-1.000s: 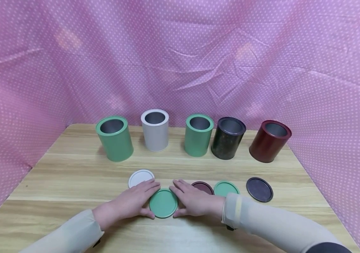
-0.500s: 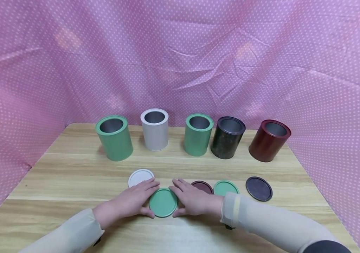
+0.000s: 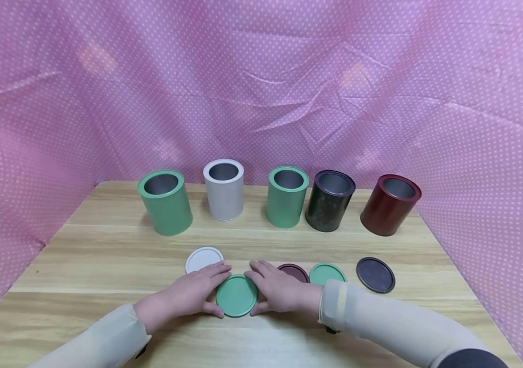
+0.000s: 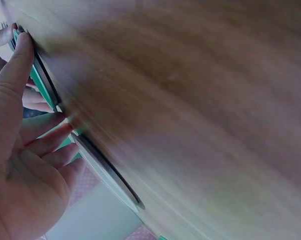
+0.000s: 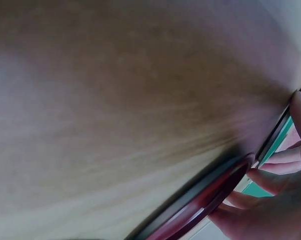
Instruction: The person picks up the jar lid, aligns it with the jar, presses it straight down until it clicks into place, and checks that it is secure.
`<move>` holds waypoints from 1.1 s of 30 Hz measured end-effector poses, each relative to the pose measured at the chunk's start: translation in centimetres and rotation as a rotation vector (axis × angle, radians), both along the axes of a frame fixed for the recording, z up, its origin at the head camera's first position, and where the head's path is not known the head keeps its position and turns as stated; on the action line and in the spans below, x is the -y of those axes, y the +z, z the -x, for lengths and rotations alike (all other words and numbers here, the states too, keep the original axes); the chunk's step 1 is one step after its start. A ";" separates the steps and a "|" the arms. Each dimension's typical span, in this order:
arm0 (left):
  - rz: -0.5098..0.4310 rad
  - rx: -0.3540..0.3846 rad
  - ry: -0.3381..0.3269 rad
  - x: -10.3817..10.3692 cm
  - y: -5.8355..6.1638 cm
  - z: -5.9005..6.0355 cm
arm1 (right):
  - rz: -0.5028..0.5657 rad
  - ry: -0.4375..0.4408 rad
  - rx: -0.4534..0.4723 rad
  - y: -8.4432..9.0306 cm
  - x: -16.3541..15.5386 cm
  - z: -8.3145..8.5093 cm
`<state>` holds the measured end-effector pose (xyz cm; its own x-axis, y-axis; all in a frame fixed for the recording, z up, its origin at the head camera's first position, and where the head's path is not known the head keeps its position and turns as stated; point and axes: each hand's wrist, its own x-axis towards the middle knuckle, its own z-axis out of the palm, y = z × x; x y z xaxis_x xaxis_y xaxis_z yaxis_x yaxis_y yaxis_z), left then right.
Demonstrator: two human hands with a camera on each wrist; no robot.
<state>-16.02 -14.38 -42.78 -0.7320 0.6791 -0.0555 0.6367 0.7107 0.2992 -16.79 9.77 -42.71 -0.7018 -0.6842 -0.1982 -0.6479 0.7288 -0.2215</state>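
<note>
Green lid (image 3: 236, 295) — flat on wooden table (image 3: 105, 255); left hand (image 3: 192, 294) and right hand (image 3: 277, 291) flank it, fingers straight, touching its rim. No legible writing.

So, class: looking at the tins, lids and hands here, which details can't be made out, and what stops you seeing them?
- Dark red lid, head view: near half covered by the right hand.
- White lid: near edge under the left hand.
- Tin interiors, e.g. dark red tin: bottoms hidden by walls.
- Wrist views: table blurred; lids seen edge-on only.
</note>
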 end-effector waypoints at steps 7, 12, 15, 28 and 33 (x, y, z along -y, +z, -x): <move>-0.001 -0.006 0.003 0.0 0.0 0.0 | 0.020 -0.008 -0.015 -0.2 0.1 0.1; -0.005 -0.008 0.001 0.0 -0.1 0.0 | 0.029 -0.008 -0.017 -0.1 0.1 0.1; -0.006 -0.012 0.001 0.0 -0.2 0.0 | 0.036 -0.010 -0.013 0.0 0.1 0.1; -0.019 0.009 0.012 0.3 0.0 0.5 | 0.097 0.008 -0.018 -0.1 -0.1 0.6; -0.052 0.031 0.026 0.6 0.4 0.6 | 0.150 0.015 -0.008 -0.1 -0.3 0.8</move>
<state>-16.63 -14.94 -42.40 -0.7479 0.6624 -0.0432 0.6083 0.7099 0.3551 -17.64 10.06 -42.84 -0.6922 -0.7163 -0.0877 -0.6608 0.6780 -0.3218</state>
